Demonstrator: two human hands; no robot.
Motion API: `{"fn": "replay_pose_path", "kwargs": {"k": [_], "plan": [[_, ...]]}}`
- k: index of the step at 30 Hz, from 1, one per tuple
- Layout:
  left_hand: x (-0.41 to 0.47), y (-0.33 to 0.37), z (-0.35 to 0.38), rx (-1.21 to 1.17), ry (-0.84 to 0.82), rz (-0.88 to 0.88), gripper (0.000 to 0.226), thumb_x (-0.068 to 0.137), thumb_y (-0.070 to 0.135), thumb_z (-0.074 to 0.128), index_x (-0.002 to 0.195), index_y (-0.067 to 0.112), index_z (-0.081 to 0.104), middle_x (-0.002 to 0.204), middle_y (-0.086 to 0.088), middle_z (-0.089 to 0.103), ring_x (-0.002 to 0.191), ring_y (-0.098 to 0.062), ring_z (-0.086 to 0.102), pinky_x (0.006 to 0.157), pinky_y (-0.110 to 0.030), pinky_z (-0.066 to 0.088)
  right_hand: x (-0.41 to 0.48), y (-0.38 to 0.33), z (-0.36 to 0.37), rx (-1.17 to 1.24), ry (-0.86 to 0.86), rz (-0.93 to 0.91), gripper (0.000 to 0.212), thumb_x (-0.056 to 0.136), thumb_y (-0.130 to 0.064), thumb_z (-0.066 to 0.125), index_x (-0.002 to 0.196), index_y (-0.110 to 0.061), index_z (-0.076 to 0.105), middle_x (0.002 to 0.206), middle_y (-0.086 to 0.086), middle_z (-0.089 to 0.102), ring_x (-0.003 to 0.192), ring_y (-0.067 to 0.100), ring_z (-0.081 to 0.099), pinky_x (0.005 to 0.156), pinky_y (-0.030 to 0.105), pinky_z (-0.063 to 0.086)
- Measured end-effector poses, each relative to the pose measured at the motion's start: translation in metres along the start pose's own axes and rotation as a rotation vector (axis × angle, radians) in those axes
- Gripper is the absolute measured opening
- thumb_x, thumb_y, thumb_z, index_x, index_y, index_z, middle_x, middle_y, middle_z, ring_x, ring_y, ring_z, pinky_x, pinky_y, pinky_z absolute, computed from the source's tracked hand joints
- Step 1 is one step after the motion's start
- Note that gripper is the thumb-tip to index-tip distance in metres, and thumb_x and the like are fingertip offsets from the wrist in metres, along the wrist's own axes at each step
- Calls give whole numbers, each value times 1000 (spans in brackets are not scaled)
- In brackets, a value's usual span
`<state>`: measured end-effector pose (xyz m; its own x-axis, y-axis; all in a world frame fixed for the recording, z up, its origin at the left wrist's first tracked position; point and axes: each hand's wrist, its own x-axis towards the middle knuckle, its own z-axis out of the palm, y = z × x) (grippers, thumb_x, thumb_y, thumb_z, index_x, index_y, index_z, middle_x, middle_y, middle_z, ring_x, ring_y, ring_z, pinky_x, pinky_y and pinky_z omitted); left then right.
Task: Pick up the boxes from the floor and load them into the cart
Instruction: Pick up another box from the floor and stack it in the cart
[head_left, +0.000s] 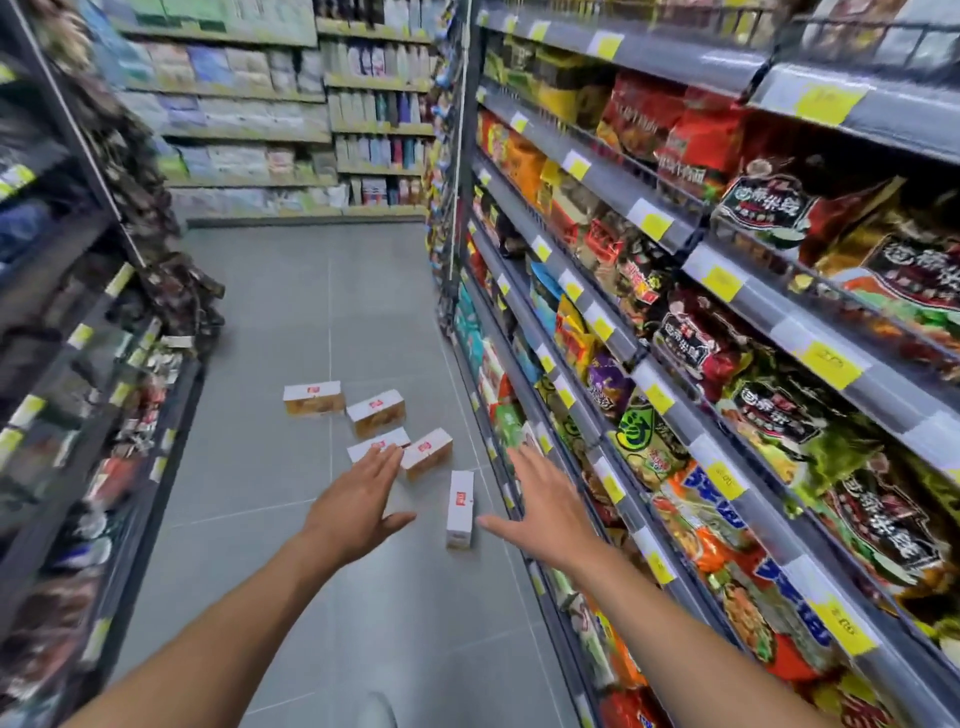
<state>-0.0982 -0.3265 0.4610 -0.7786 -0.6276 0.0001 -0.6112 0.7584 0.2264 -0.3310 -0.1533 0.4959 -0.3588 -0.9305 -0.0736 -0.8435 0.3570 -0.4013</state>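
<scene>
Bright, even, diffuse light fills the aisle, leaving only faint shadows on the grey floor (291, 322). Wide-angle distortion bows the right shelves (675, 223) outward at the frame edge. The left shelves (62, 364) are smeared by blur; the boxes (314, 397) at centre look fairly sharp.

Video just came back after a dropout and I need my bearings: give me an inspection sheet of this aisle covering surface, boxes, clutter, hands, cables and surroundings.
Surface: grey tiled floor.
Job's things: five boxes lie scattered on the floor. The nearest box lies apart from the others, and one is partly hidden behind the left hand. No cart is in view.
Clutter: nothing seen.
Hands: left hand and right hand are both open, stretched toward the boxes and holding nothing.
Cables: nothing seen.
Surroundings: stocked right shelves with yellow price tags, left shelves, and a far shelf across the aisle end.
</scene>
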Motion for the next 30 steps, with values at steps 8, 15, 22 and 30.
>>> {"fn": "replay_pose_path", "kwargs": {"k": [8, 15, 22, 30], "plan": [[89, -93, -7, 5, -86, -10, 91, 96, 60, 52, 162, 17, 6, 170, -3, 9, 156, -19, 8, 123, -35, 21, 120, -21, 27, 51, -51, 56, 108, 81, -76, 63, 164, -29, 11, 171, -7, 10, 157, 16, 10, 126, 45, 14], [166, -138, 8, 9, -193, 60, 93, 95, 59, 55, 163, 17, 6, 170, 0, 10, 156, -20, 7, 123, -34, 19, 194, -9, 52, 87, -57, 162, 108, 81, -77, 63, 163, -28, 13, 171, -5, 13, 157, 18, 12, 126, 46, 17], [259, -150, 38, 49, -319, 178, 94, 95, 58, 56, 163, 18, 6, 170, 0, 8, 157, -21, 5, 125, -35, 20, 246, 28, 68, 176, -40, 290, 104, 84, -69, 67, 163, -31, 11, 171, -7, 11, 157, 22, 10, 123, 45, 17], [376, -138, 106, 223, -554, 338, 97, 71, 55, 81, 153, 19, 43, 158, -7, 42, 145, -29, 40, 109, -48, 46, 318, 82, 129, 378, -137, 549, 110, 79, -75, 66, 163, -28, 12, 170, -4, 14, 155, 22, 16, 122, 46, 24]]}}
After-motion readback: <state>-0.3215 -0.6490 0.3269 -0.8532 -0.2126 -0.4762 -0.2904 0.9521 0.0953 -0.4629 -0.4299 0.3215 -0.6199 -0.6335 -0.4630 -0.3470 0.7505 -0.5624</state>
